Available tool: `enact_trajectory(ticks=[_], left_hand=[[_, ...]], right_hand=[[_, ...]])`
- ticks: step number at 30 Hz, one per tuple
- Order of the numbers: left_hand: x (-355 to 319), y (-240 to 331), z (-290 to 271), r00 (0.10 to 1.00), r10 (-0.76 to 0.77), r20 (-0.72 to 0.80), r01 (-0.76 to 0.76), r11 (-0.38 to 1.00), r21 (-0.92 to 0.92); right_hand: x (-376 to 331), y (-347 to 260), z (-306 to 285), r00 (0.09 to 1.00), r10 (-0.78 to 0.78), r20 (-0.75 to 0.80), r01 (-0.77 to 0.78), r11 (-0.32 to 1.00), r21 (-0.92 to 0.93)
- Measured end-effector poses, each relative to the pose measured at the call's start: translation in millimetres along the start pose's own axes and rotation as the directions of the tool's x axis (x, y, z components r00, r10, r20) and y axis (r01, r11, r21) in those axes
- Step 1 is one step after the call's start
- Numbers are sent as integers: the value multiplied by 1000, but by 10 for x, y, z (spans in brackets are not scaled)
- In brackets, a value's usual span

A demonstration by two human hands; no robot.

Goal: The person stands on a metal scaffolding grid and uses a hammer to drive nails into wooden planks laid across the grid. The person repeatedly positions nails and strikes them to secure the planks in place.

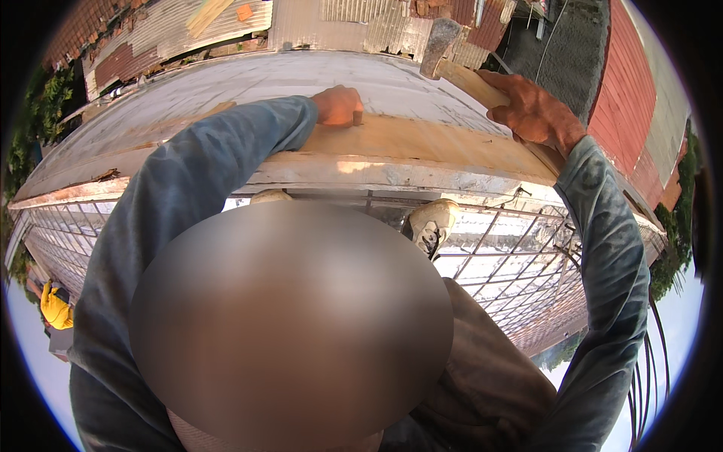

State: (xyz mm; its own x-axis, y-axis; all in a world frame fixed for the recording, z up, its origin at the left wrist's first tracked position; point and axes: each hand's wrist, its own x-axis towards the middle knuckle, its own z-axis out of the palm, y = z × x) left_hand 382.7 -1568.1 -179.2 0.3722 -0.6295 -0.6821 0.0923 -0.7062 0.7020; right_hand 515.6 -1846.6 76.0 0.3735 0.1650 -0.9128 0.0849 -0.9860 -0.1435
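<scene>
My right hand (531, 111) is wrapped around the wooden handle of a hammer (438, 50). The hammer is raised over the far right part of a plank, its metal head pointing away and to the left. Left of it, my left hand (337, 105) rests in a closed fist at the far edge of the wooden plank (429, 143). Whatever those fingers may hold is hidden. The plank lies along the edge of a grey slab (248, 79). A large blurred patch covers the lower middle of the view.
A steel bar grid (504, 248) spreads on the near side of the edge, with my light shoe (434, 224) by it. Corrugated roofs (346, 30) lie beyond, and a red metal roof (621, 90) is at right. A person in yellow (56, 305) is far left. Dark cables (646, 369) hang lower right.
</scene>
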Motion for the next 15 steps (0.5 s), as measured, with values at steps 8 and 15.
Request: enact_trajectory(ticks=[8, 15], left_hand=[[70, -54, -4, 999, -43, 10, 44, 999, -27], [87, -34, 6, 999, -18, -37, 17, 999, -28]], right_hand=[[-1196, 859, 89, 957, -143, -254, 164, 984, 63], [-1699, 547, 460, 953, 186, -240, -38, 858, 512]])
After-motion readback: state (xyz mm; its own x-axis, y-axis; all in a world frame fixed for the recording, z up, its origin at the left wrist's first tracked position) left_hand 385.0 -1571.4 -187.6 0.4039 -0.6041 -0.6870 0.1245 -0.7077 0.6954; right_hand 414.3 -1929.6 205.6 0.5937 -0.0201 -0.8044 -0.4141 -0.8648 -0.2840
